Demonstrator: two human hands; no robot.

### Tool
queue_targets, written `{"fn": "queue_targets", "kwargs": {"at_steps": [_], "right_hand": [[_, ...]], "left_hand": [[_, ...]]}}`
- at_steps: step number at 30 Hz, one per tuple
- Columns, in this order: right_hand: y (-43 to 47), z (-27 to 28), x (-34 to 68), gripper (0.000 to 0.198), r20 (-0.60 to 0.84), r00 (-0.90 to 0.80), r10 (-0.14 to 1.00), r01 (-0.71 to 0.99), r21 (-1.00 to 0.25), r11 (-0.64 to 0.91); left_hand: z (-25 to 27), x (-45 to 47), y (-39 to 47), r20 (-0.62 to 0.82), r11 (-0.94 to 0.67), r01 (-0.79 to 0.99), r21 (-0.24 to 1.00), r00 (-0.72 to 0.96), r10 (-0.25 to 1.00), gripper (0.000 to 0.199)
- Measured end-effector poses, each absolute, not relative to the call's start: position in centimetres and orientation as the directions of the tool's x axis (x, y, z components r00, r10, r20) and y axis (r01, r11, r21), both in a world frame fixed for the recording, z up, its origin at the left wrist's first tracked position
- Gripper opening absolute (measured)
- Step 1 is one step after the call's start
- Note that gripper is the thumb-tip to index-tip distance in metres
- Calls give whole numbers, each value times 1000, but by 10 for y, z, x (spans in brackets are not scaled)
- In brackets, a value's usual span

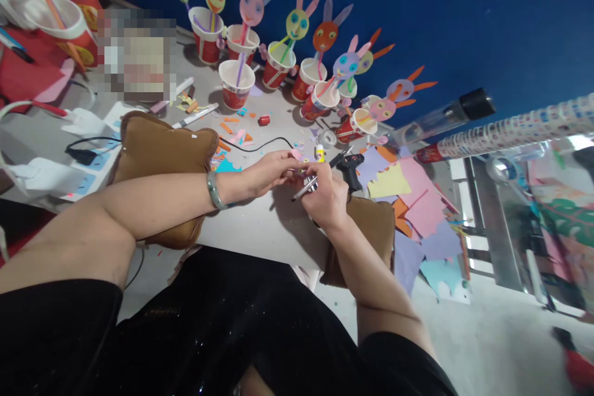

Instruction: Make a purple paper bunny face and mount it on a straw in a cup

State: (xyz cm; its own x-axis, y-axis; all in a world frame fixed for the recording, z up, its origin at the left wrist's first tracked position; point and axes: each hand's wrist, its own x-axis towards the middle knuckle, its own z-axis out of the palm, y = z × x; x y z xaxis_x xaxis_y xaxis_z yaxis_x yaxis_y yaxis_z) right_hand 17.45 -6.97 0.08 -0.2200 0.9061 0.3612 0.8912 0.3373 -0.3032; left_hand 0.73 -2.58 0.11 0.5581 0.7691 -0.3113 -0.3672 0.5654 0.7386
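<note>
My left hand [273,172], a green bangle at its wrist, is pinched closed on a small pink paper piece [296,153] that shows above the fingertips. Close beside it, my right hand [325,195] is closed around a slim silver pen-like stick [303,189], which slants down to the left. The fingertips of both hands meet over the table, and what lies between them is partly hidden. Just beyond the hands stands a yellow-and-white glue stick [320,153]. A black glue gun [351,171] lies right of my right hand.
Red paper cups [235,96] with rabbit-faced paper figures line the blue wall. Brown cushions [167,145] flank the work area. Coloured paper sheets [420,192] spread at right, near a long stack of cups [510,133]. A power strip [99,151] with plugs sits left; paper scraps litter the table.
</note>
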Motion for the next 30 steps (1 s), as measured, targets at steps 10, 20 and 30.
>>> {"fn": "queue_targets", "kwargs": {"at_steps": [10,20,30], "right_hand": [[-60,2,198,37,279,88,956,586,-791,176],[-61,-4,193,40,-42,-52,998,508,-861,-9],[-61,-28,190,32,-102,-64,993,558,-828,-49]], "left_hand": [[-9,6,-21,-305,471,-217,855,526,794,19],[-18,-2,-11,-230,119,234,965,531,815,45],[16,-7,-50,63,-670,665,328,693,718,28]]}}
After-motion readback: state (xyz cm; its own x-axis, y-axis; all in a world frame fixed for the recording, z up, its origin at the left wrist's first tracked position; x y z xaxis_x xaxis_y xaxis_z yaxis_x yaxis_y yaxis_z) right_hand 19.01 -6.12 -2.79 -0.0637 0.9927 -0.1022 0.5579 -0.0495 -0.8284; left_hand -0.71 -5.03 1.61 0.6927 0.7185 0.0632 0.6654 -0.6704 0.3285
